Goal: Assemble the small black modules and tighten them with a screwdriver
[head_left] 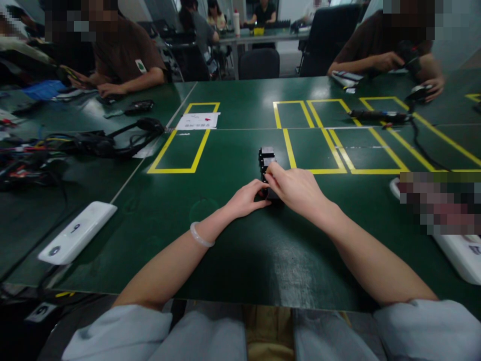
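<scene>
A narrow black segmented block (267, 152) with grey top faces lies lengthwise on the green table, pointing away from me. My left hand (250, 197) is at its near left side, thumb and fingers closed about the near end. From the right, my right hand (296, 186) reaches over the near half with its fingers curled in a pinch against the top. Whatever is between those right fingertips is hidden. Both hands cover much of the block's near part.
Yellow tape outlines (194, 170) mark the green table (225, 255). A white phone-shaped device (77, 233) lies left, another white device (460, 255) right. Cables and a black headset (124, 138) lie far left, a paper sheet (198, 121) beyond. Two people sit across, one holding a black tool (409, 55).
</scene>
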`<act>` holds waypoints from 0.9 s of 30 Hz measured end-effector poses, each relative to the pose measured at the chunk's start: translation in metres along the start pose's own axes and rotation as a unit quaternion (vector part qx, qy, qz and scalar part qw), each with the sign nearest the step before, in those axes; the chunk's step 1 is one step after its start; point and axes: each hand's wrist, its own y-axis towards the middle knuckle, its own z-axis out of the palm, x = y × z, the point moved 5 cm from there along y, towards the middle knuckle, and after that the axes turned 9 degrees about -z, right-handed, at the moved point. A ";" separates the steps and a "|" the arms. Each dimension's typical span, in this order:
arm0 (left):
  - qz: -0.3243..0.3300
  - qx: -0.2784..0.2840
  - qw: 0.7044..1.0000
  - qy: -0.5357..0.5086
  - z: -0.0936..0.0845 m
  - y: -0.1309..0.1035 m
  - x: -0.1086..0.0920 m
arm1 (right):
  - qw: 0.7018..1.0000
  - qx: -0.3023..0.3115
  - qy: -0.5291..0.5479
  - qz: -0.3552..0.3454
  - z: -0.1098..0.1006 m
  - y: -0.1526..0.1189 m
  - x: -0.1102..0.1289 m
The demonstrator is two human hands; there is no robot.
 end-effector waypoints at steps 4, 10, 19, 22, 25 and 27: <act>0.003 -0.005 1.000 0.003 -0.001 -0.001 -0.001 | 1.000 -0.002 -0.001 -0.005 0.003 0.001 -0.001; 0.002 -0.008 1.000 -0.010 0.001 -0.001 0.002 | 1.000 -0.004 0.025 -0.003 -0.002 -0.001 0.001; 0.003 -0.008 1.000 -0.003 0.000 0.000 0.000 | 1.000 0.000 0.006 0.002 0.001 0.001 -0.001; 0.006 -0.009 1.000 0.000 -0.001 -0.001 -0.001 | 1.000 0.002 0.006 -0.001 0.003 0.001 -0.001; 0.002 -0.008 1.000 0.001 0.000 -0.001 0.001 | 1.000 0.001 0.009 0.003 0.000 0.000 0.000; 0.003 -0.008 1.000 -0.001 0.000 -0.001 0.002 | 1.000 -0.007 0.014 0.005 -0.003 0.000 0.001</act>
